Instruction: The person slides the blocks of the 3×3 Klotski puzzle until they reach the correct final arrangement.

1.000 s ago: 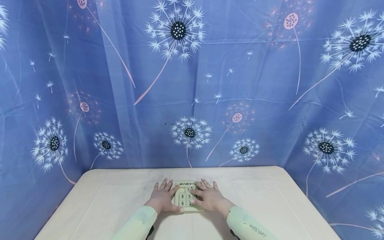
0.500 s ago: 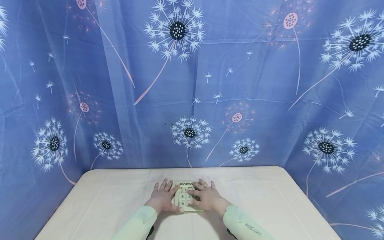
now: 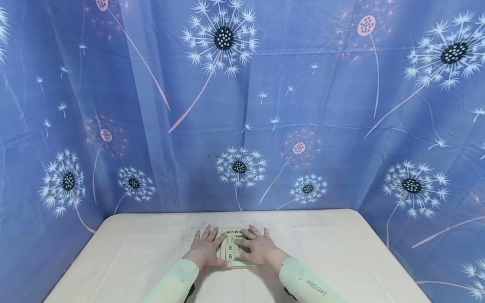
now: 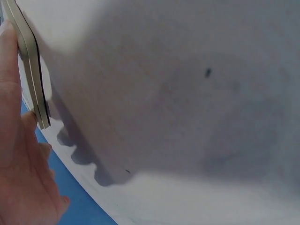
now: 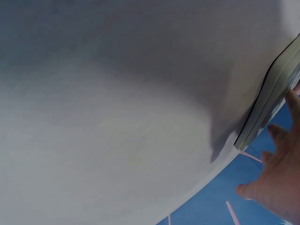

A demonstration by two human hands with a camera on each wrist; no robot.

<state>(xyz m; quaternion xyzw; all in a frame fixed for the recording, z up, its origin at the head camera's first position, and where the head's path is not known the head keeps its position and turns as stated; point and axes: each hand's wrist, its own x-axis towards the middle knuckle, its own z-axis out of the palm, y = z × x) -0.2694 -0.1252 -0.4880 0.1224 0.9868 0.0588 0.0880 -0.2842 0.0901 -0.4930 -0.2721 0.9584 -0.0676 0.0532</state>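
low at the centre of the head view, a puzzle is lying flat on the table, its tiles 7, 8, 6 and 5 showing. along its left edge, the left hand is resting with fingers spread, thumb at the near corner, index toward the far one. the right hand, also spread, is lying across the opposite side, thumb and index over the tiles and hiding several; whether those tips are pressing cannot be told. pale green sleeves are ending at both wrists; behind, a blue dandelion cloth is hanging.
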